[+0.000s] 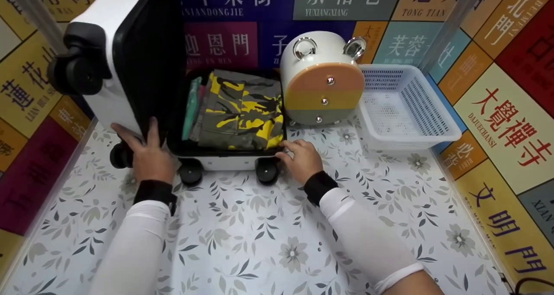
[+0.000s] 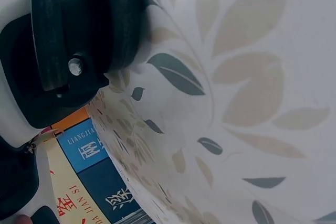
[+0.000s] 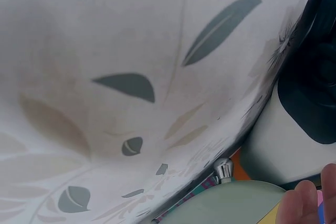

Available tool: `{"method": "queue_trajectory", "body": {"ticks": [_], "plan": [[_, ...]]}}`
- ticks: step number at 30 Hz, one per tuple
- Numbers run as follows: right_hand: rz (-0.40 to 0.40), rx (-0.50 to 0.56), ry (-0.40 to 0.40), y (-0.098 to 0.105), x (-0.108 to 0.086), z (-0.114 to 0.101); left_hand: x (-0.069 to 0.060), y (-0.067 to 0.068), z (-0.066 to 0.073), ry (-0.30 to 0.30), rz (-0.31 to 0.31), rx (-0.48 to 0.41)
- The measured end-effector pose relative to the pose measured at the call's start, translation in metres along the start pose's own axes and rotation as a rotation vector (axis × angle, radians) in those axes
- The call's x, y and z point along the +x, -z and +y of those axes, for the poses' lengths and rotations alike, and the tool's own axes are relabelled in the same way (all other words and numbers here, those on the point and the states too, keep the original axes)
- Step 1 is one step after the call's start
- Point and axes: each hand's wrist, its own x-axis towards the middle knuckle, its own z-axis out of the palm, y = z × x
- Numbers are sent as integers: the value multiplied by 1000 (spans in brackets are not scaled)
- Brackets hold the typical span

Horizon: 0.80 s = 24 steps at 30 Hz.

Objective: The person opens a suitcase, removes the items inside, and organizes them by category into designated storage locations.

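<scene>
A small white suitcase (image 1: 229, 162) lies open on the table, its lid (image 1: 149, 57) standing up on the left. Inside are a folded grey, black and yellow camouflage garment (image 1: 242, 113) and a teal cloth (image 1: 191, 111) at its left. With fingers spread, my left hand (image 1: 153, 163) touches the lid's lower end, near the hinge side. My right hand (image 1: 303, 160) touches the case's front right corner with its fingertips, above a black wheel (image 1: 267, 171). The left wrist view shows a suitcase wheel (image 2: 121, 19) close up; the right wrist view shows fingertips (image 3: 299, 205) beside the white shell (image 3: 278, 135).
Close to the case's right side stands a white drawer box (image 1: 324, 81) with silver ears and orange, yellow and green drawers. Beyond it is a white plastic basket (image 1: 413, 143). Panels with printed characters (image 1: 220, 44) surround the flower-patterned tabletop (image 1: 242, 243).
</scene>
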Motion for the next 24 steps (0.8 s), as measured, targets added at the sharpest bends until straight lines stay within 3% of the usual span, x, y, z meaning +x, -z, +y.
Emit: {"method": "queue_trajectory", "body": {"ticks": [10, 17, 20, 24], "plan": [[25, 1, 17, -3, 1, 1, 0, 1, -3, 52, -1, -15], [26, 13, 9, -4, 0, 1, 5, 5, -3, 203, -63, -82], [27, 14, 5, -5, 0, 1, 5, 6, -10, 247, -70, -110], [22, 26, 3, -4, 0, 1, 1, 7, -27, 263, -56, -107]]}}
